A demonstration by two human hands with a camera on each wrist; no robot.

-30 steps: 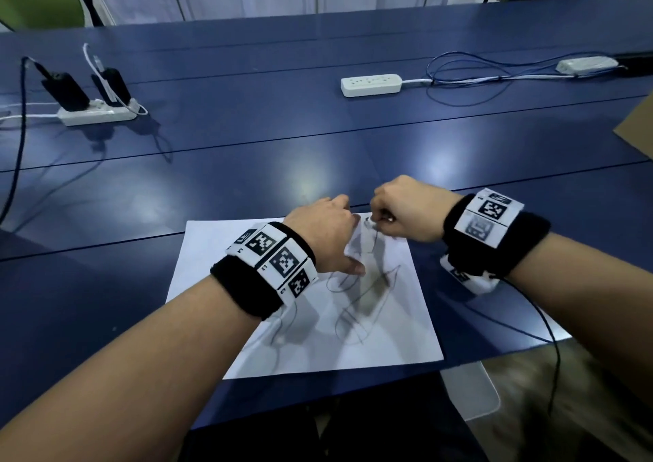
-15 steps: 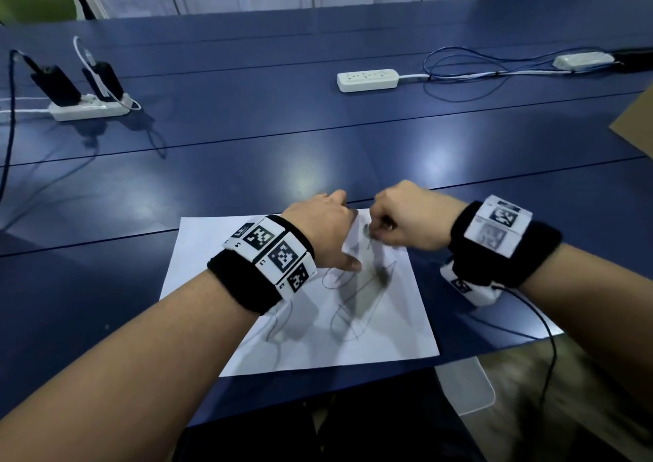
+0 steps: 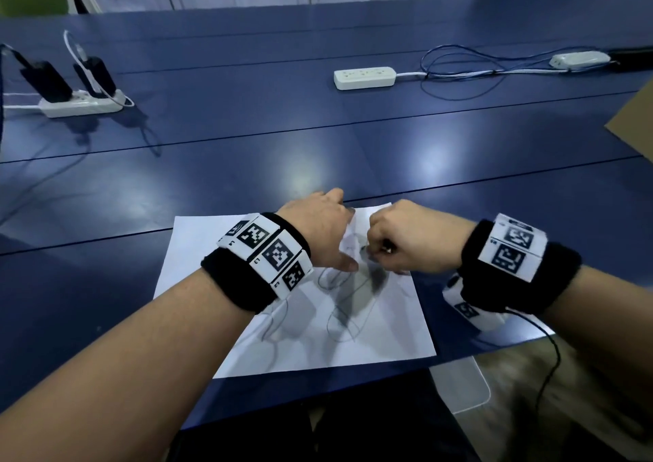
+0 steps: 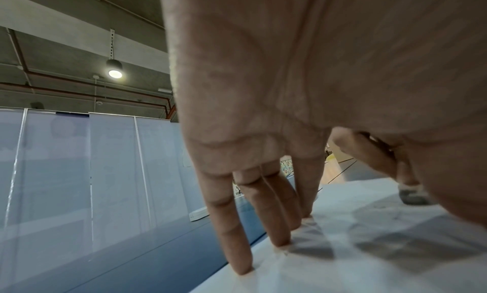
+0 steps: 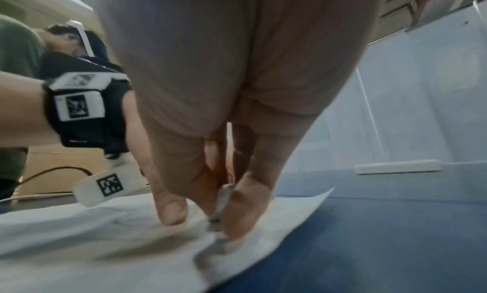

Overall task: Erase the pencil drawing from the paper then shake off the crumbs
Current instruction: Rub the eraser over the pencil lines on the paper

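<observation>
A white sheet of paper point(image 3: 198, 249) with looping pencil lines point(image 3: 339, 324) lies on the blue table near its front edge. My left hand point(image 3: 318, 235) presses down on the sheet's far part with straight fingers point(image 4: 237, 235). Just to its right, my right hand point(image 3: 399, 246) pinches a small grey-smudged eraser point(image 5: 222, 201) between thumb and fingers, its tip on the paper point(image 5: 79, 245). The same eraser point(image 4: 413, 195) shows in the left wrist view at the right, touching the sheet point(image 4: 368, 256).
A white power strip point(image 3: 364, 77) with blue and white cables lies at the back middle. Another strip point(image 3: 81, 104) with black chargers sits at the back left, an adapter point(image 3: 579, 59) at the back right. A cardboard corner point(image 3: 636, 126) juts in at the right.
My right hand has slid the eraser a little toward me across the drawing. The left hand stays pressed on the sheet.
</observation>
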